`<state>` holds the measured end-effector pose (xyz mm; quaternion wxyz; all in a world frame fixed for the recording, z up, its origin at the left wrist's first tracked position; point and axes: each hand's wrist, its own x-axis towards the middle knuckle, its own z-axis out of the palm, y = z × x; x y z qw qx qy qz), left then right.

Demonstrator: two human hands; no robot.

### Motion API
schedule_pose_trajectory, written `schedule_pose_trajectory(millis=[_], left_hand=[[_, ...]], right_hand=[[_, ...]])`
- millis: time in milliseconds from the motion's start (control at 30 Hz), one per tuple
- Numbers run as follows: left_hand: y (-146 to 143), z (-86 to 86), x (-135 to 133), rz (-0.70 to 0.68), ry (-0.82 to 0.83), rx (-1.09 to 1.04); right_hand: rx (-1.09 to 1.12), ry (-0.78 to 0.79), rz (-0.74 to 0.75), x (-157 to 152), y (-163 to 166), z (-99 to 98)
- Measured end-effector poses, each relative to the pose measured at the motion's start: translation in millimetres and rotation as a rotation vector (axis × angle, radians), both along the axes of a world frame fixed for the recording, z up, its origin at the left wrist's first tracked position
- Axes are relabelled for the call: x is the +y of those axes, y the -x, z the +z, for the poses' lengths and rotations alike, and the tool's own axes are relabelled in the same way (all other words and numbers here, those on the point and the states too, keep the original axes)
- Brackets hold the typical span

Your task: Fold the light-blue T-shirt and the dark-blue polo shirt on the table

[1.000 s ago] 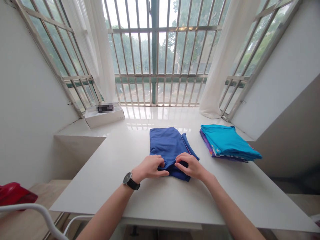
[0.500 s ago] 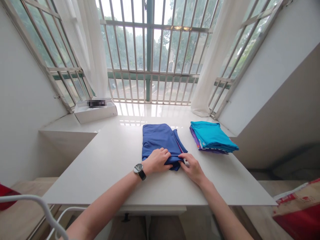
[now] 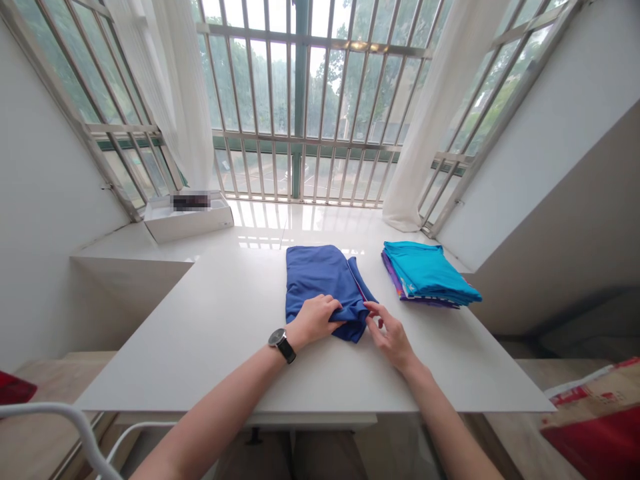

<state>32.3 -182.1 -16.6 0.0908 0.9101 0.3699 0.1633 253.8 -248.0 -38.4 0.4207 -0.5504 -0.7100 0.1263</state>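
A dark blue garment (image 3: 317,273), folded into a rough rectangle, lies on the white table (image 3: 210,320). It looks like a shirt, with a narrow folded strip along its right side. My left hand (image 3: 316,320), with a watch (image 3: 282,345) on the wrist, grips the fabric near the garment's front edge, thumb below and fingers on top. At the front right corner my right hand (image 3: 389,333) pinches the cloth between thumb and fingertips. Part of the front edge is hidden under my left hand.
On the table's right stands a stack of folded clothes (image 3: 427,273), turquoise on top. A white open box (image 3: 190,223) sits on the sill at the back left, before the barred window. A white cable (image 3: 65,410) curves at lower left; a red and tan bag (image 3: 595,420) is at lower right.
My right hand has shifted slightly right and bunched up the front right corner of the cloth. My left hand stays nearly in place. The view has tilted a little.
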Motion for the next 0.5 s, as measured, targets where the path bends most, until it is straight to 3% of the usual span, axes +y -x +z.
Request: schedule_pose_trajectory(millis=[167,367,500], left_hand=[[-4.3,2.1,-2.9,0.069,0.044,0.027],[-4.2,5.1,5.8,0.222,0.143,0.021],[-3.8,5.7,11.2,0.287,0.162,0.041]], right_hand=[[-0.056,-0.043,0.062,-1.6,-1.3,-0.6],[-0.307,-0.055,0.274,-6.0,3.2,4.5],[-0.339,-0.068,0.277,-4.6,4.6,0.5]])
